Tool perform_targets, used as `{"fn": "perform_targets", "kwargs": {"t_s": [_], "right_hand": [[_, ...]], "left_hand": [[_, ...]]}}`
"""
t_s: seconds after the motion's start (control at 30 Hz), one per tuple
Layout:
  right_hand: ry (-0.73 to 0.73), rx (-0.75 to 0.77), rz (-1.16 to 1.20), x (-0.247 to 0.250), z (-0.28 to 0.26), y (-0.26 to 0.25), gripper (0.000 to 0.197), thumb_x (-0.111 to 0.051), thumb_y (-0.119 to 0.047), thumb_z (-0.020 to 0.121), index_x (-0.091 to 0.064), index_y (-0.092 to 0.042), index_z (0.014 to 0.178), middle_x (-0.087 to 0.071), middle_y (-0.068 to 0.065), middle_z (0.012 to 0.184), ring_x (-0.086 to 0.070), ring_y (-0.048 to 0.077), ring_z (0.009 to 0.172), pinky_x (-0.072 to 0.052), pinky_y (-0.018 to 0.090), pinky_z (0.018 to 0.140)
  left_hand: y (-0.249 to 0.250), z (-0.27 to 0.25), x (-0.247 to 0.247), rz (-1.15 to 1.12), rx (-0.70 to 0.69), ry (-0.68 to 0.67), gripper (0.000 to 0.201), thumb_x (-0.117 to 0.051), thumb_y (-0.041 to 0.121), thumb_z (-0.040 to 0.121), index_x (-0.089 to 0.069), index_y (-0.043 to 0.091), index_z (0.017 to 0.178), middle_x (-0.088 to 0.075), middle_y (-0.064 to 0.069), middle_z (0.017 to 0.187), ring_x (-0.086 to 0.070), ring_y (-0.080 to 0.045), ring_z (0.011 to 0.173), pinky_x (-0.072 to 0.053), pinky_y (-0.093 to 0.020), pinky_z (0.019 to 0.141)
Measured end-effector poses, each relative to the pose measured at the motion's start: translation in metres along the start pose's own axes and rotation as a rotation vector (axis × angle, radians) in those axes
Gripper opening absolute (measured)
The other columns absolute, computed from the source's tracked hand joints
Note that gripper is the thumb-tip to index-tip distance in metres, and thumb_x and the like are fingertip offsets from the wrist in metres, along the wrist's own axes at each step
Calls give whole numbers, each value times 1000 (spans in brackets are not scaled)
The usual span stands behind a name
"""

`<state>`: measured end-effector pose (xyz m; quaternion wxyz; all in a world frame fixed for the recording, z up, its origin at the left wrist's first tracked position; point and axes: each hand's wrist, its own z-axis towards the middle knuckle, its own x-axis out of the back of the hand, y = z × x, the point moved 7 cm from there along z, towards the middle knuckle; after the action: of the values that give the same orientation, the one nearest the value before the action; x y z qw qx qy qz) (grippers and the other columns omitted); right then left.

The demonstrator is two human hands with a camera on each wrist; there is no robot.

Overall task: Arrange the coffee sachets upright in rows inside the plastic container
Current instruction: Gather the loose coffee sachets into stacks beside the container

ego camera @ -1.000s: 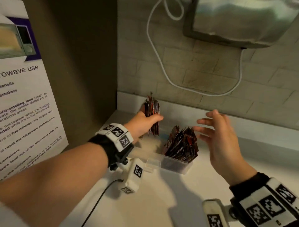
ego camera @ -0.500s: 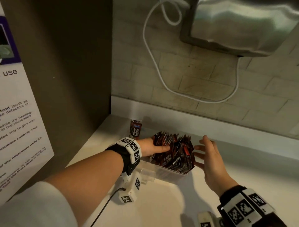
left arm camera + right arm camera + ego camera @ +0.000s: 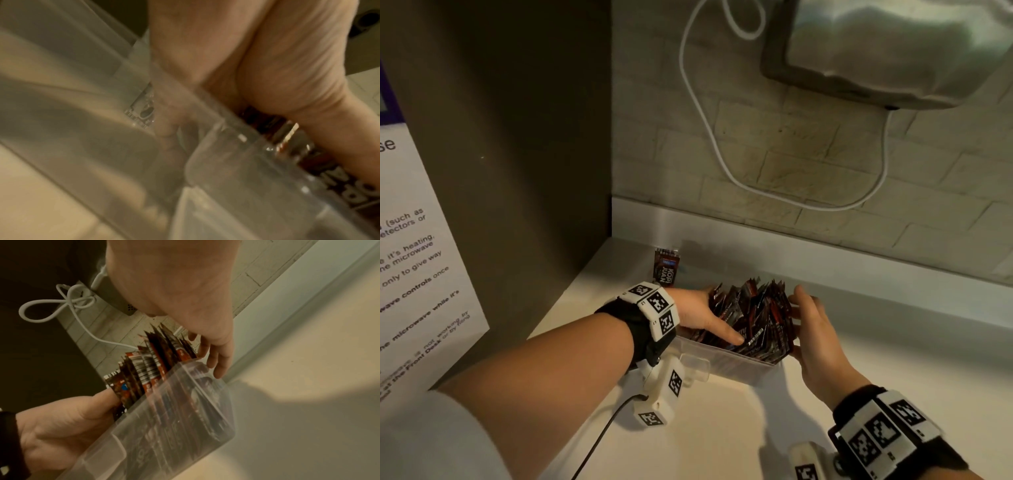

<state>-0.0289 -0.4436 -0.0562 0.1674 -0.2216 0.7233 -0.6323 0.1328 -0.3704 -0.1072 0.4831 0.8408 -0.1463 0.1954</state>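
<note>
On a white countertop point(image 3: 722, 428), a person's right hand point(image 3: 816, 337) lies with straight fingers flat against the right end of a clear rectangular plastic container point(image 3: 726, 363), closed round nothing. The left hand point(image 3: 702, 317) reaches into the container from the other side, thumb extended along the near face of the packed sachets; the fingers are hidden behind them, so whether they clasp any cannot be told. Between the two hands stands a bundle of dark red-and-black foil coffee sachets point(image 3: 753, 318), on end inside the container and leaning, their tops fanned above the rim. Farther back, one loose brown sachet point(image 3: 666, 269) lies on the countertop near the corner. Behind it rises a pale brick-pattern wall point(image 3: 791, 164) with a looping white cable point(image 3: 705, 126) beneath a silver wall-mounted appliance point(image 3: 893, 51).
</note>
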Motion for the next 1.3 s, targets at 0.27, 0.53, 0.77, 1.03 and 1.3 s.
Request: {"fn": "perform_targets", "kwargs": {"t_s": [0.27, 0.53, 0.77, 1.03, 1.3], "right_hand": [[-10, 0, 7, 0, 2, 2, 38, -39, -45, 98, -45, -15, 119, -58, 2, 107, -60, 16, 94, -48, 33, 67], [-10, 12, 9, 2, 7, 6, 41, -41, -46, 97, -45, -14, 122, -57, 1, 109, -59, 16, 98, -48, 34, 68], [-12, -5, 31, -1, 12, 14, 47, -46, -51, 93, -41, -17, 126, -58, 4, 117, -61, 21, 106, -51, 46, 91], [-152, -33, 145, -16, 16, 25, 54, -45, -57, 91, -53, -20, 130, -67, 5, 119, -64, 21, 110, -47, 45, 100], [-134, -41, 143, -12, 22, 27, 72, -52, -68, 76, -51, -21, 130, -66, 5, 120, -64, 22, 109, -47, 47, 99]], "left_hand": [[13, -27, 7, -124, 82, -27, 106, -90, 12, 60, -30, 37, 144, -58, -6, 130, -63, -28, 111, -53, -47, 93], [39, -42, -9, -294, 61, -33, 130, -71, 77, 46, -3, 43, 152, -11, -6, 162, -25, -37, 142, -32, -65, 106], [44, -33, -17, -445, 162, 159, 90, -18, 78, 87, -18, 19, 155, -18, -11, 160, -20, -29, 146, -14, -47, 120], [50, -24, -17, -829, 69, 239, 74, -38, 70, 90, -42, 18, 143, -54, -17, 137, -54, -33, 123, -41, -42, 104], [41, -19, -9, -792, 161, 301, 51, -34, 36, 103, -43, 5, 142, -45, -16, 146, -42, -30, 133, -32, -39, 113]]}}
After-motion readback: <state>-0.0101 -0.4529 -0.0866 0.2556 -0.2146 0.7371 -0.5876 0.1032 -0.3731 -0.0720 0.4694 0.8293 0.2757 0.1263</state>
